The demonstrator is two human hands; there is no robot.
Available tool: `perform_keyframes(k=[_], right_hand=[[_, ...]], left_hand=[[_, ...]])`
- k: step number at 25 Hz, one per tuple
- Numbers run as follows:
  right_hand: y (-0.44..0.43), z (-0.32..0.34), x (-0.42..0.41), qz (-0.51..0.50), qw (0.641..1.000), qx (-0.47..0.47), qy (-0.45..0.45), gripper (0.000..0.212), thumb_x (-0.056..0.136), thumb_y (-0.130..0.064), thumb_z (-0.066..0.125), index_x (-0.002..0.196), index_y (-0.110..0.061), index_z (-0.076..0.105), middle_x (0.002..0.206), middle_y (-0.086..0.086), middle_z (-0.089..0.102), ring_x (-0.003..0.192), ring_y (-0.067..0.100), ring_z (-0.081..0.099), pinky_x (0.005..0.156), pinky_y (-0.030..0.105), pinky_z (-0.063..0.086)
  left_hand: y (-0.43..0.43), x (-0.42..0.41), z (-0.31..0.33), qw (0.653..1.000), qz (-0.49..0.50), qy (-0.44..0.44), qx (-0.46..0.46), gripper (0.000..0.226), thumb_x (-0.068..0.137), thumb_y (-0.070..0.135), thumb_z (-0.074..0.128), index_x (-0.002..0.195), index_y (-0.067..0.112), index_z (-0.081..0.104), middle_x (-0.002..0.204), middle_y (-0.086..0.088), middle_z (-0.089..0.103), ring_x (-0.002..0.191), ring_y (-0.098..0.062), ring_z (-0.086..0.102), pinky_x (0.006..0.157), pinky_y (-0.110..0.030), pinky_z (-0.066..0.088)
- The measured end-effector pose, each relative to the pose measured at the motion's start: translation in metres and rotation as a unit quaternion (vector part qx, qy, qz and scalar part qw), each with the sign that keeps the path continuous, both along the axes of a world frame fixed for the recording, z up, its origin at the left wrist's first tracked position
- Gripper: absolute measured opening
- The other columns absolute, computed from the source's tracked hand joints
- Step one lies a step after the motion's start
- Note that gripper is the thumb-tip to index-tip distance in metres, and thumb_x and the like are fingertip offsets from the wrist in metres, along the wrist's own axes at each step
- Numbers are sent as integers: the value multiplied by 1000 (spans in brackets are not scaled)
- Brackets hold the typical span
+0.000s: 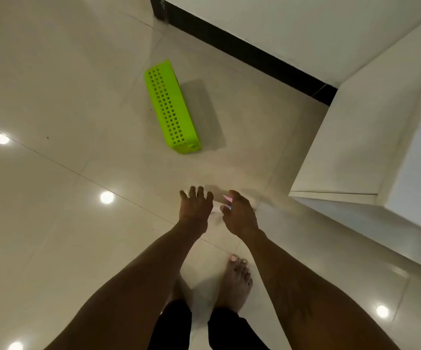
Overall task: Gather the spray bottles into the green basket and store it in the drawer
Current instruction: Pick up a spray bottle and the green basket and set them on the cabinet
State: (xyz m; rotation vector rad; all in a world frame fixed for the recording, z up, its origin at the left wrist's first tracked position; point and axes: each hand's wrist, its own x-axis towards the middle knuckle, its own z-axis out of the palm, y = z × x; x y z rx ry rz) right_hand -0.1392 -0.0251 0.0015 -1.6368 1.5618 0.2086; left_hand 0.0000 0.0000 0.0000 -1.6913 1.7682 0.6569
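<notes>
The green basket (171, 107) is on the tiled floor ahead of me, with its long perforated wall turned toward me and its inside hidden. Both my arms reach forward and down, short of the basket. My left hand (195, 208) is open with its fingers spread. My right hand (239, 213) is curled around a small, blurred, pale spray bottle (220, 198) with a pink part at its top. The bottle sits between my two hands. No other spray bottle is in view.
A white cabinet (356, 147) stands at the right, its corner close to my right hand. A white wall with a black skirting (255, 54) runs behind the basket. My bare feet (234, 281) are on the glossy floor, which reflects ceiling lights.
</notes>
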Motion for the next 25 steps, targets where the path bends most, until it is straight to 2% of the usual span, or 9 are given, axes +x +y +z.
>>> perform_keyframes(k=[2, 5, 9, 12, 15, 18, 20, 23, 25], right_hand=[[2, -9, 0, -9, 1000, 2, -4, 44, 97, -22, 60, 138, -13, 46, 138, 6, 56, 130, 28, 51, 103, 41, 48], [10, -22, -2, -17, 1000, 5, 4, 44, 95, -26, 62, 135, -18, 45, 129, 7, 60, 120, 27, 58, 98, 42, 53], [12, -33, -7, -38, 999, 9, 6, 53, 95, -28, 63, 141, -17, 40, 131, 7, 60, 121, 26, 59, 99, 38, 53], [8, -33, -12, -60, 998, -4, 7, 59, 95, -29, 65, 144, -12, 37, 137, 9, 55, 125, 26, 55, 101, 38, 52], [4, -18, -16, -95, 995, -31, 12, 54, 95, -25, 65, 139, -10, 39, 133, 11, 54, 122, 30, 57, 98, 41, 53], [-1, 13, -13, -182, 983, 15, 0, 60, 99, -35, 57, 148, -9, 35, 141, 14, 52, 126, 32, 55, 101, 40, 47], [-5, 36, -7, -213, 975, 38, -42, 50, 99, -39, 53, 140, -12, 46, 130, 13, 61, 116, 31, 60, 96, 41, 51], [-9, 75, 11, -223, 970, -7, -102, 24, 91, -35, 60, 105, -16, 66, 93, 3, 71, 85, 21, 67, 77, 39, 57], [-9, 103, 24, -207, 970, -35, -119, 22, 85, -37, 67, 96, -18, 70, 80, -2, 71, 73, 16, 68, 67, 34, 58]], left_hand=[[0, 1, 0, 1000, 14, -15, 1, 84, 67, 24, 83, 138, 10, 40, 129, -17, 51, 118, -37, 49, 93, -51, 48], [5, 3, -9, 1000, 19, -15, 0, 80, 65, 28, 83, 132, 10, 43, 113, -13, 55, 100, -30, 54, 79, -41, 54], [8, 3, -26, 998, 61, 9, 11, 87, 64, 33, 84, 136, 13, 39, 115, -12, 54, 99, -28, 57, 78, -38, 55], [13, 7, -28, 985, 146, 92, 20, 87, 65, 29, 82, 140, 21, 39, 118, -9, 55, 105, -28, 55, 79, -37, 52], [23, 24, -14, 956, 223, 192, 11, 91, 56, 28, 83, 137, 30, 42, 118, -1, 58, 108, -25, 57, 83, -37, 55], [34, 36, 14, 913, 288, 289, -23, 91, 46, 36, 88, 128, 34, 49, 115, 6, 65, 102, -21, 61, 86, -34, 54], [39, 40, 37, 897, 312, 311, -40, 89, 44, 38, 89, 124, 36, 51, 111, 10, 65, 98, -20, 61, 85, -31, 53], [44, 42, 73, 896, 324, 299, -44, 84, 50, 42, 89, 124, 35, 49, 104, 14, 61, 96, -21, 62, 79, -26, 49], [43, 38, 96, 899, 328, 281, -77, 76, 59, 51, 85, 125, 29, 55, 109, 10, 66, 98, -19, 64, 81, -27, 48]])
